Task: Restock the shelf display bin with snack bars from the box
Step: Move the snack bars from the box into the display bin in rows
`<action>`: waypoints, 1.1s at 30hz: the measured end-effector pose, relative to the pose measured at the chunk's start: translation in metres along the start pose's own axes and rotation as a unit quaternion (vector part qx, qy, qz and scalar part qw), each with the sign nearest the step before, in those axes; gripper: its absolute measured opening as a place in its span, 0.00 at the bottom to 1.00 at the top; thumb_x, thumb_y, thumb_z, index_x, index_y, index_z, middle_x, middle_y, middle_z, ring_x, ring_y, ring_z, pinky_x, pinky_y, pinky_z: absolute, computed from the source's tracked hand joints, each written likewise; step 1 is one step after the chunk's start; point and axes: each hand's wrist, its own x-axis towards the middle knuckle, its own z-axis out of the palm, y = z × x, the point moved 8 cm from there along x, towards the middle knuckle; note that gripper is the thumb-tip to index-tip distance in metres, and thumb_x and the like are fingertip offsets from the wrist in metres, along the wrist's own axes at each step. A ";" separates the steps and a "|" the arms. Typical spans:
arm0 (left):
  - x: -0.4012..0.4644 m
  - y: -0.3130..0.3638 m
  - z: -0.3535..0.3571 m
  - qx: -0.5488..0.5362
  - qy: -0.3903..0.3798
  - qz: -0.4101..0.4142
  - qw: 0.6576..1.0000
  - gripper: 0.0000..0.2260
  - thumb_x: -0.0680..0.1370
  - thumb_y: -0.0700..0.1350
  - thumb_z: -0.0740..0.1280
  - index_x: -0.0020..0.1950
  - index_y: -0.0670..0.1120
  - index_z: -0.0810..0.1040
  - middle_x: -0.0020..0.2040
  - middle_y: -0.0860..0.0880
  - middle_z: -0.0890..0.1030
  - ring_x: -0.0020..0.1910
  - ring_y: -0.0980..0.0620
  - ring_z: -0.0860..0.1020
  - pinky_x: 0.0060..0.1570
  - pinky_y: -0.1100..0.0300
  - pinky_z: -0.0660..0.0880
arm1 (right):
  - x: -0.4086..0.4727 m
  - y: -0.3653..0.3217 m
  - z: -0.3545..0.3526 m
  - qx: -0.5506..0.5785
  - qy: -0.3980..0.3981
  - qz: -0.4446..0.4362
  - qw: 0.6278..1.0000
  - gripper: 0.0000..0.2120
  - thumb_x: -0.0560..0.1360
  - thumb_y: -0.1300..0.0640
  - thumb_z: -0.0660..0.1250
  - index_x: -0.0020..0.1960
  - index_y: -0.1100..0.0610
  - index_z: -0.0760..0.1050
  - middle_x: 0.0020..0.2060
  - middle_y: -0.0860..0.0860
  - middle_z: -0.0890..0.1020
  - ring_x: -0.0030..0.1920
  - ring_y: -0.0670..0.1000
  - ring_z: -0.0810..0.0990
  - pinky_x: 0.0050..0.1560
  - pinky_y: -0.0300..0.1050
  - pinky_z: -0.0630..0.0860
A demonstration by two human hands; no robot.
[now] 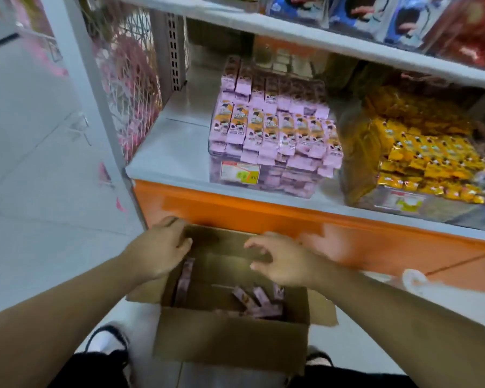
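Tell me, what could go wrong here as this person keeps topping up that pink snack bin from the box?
The clear display bin already holds pink snack bars heaped above its rim, so more on top might slide off onto the shelf. The cardboard box seems propped near the person's legs, with the left hand at its far corner and the right hand over the opening; it could tip and spill its remaining bars.

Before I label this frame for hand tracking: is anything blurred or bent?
Head view: right hand and orange shelf front smear with motion blur; left hand is softer-edged; pink snack bars stay fairly readable; wide lens bows the shelf edges.
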 end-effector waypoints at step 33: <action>0.025 -0.077 0.123 -0.179 0.117 -0.038 0.976 0.28 0.86 0.45 0.57 0.84 0.58 0.51 0.80 0.53 0.67 0.77 0.49 0.68 0.75 0.49 0.67 | 0.096 0.160 0.207 0.044 -0.264 0.097 0.959 0.31 0.65 0.58 0.84 0.61 0.38 0.75 0.65 0.44 0.74 0.65 0.52 0.75 0.61 0.51 0.80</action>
